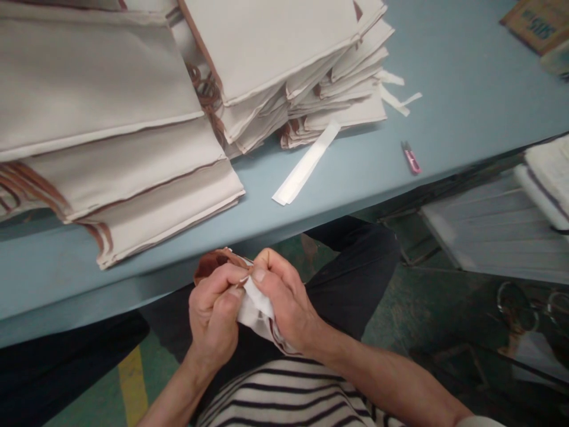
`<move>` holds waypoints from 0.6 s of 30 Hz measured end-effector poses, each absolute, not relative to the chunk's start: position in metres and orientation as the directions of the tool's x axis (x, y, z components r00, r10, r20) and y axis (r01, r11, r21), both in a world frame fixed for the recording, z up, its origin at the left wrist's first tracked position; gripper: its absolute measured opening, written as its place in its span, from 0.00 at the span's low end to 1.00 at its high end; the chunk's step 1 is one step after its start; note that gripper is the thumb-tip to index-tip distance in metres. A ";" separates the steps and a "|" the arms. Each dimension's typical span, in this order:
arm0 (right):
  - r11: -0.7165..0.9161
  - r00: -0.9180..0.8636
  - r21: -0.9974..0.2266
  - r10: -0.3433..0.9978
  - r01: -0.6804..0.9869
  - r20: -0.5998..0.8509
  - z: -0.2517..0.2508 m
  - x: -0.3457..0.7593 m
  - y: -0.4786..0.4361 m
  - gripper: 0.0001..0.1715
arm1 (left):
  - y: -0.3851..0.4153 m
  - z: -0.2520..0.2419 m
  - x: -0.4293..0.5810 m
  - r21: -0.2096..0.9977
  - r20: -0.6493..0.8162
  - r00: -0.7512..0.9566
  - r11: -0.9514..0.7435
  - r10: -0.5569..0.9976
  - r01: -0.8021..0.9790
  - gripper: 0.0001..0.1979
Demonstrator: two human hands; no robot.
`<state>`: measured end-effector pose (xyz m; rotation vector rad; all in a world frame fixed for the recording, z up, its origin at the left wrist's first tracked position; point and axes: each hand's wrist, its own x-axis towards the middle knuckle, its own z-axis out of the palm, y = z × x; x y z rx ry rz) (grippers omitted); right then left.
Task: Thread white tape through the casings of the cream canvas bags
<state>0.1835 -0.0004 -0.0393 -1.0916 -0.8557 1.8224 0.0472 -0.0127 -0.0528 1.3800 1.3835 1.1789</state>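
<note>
Over my lap, my left hand (pixel 216 311) and my right hand (pixel 284 296) are close together, thumbs and fingers pinching a white cloth piece with brown trim (pixel 256 305). Both hands are closed on its upper edge, and the fingertips nearly meet. Brown material (pixel 207 264) of the same piece sticks out beyond my left knuckles. A dark brown edging runs down below my right palm. Exactly what lies between the fingertips is too small to make out.
Stacked cream cloth pieces with brown edges (pixel 284 47) cover the left and middle of the blue table (pixel 448 71). A white strip (pixel 306 163) and pink thread snips (pixel 411 159) lie near its front edge. Cardboard (pixel 540 26) is at the far right. A grey surface (pixel 471 231) stands beyond my right knee.
</note>
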 end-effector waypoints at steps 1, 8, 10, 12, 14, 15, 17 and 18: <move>-0.442 -0.271 -0.835 0.891 -0.328 -0.365 -0.040 0.182 -0.001 0.17 | -0.012 -0.054 0.048 0.974 0.074 -0.052 -0.061 0.996 0.219 0.11; -0.528 -0.267 -0.766 0.848 -0.366 -0.457 -0.037 0.186 0.007 0.12 | -0.002 -0.050 0.048 0.956 0.179 0.055 -0.187 0.982 0.227 0.10; -0.523 -0.328 -0.795 0.842 -0.307 -0.428 -0.036 0.195 0.014 0.11 | 0.004 -0.043 0.047 0.961 0.172 0.101 -0.190 0.980 0.201 0.11; -0.492 -0.409 -0.850 0.826 -0.187 -0.388 -0.036 0.210 0.023 0.12 | 0.011 -0.034 0.046 0.970 0.139 0.155 -0.166 0.978 0.178 0.12; -0.414 -0.436 -0.910 0.822 -0.018 -0.366 -0.036 0.227 0.034 0.12 | 0.019 -0.024 0.044 0.978 0.089 0.216 -0.126 0.972 0.164 0.12; -0.353 -0.406 -0.934 0.846 0.057 -0.345 -0.036 0.235 0.040 0.12 | 0.023 -0.019 0.043 0.981 0.065 0.244 -0.106 0.968 0.161 0.13; -0.199 -0.292 -0.969 0.927 0.147 -0.235 -0.031 0.248 0.050 0.12 | 0.030 -0.009 0.041 0.986 0.005 0.298 -0.054 0.954 0.156 0.14; -0.108 -0.236 -0.982 0.961 0.152 -0.143 -0.027 0.253 0.054 0.12 | 0.033 -0.005 0.040 0.988 -0.028 0.325 -0.024 0.945 0.153 0.14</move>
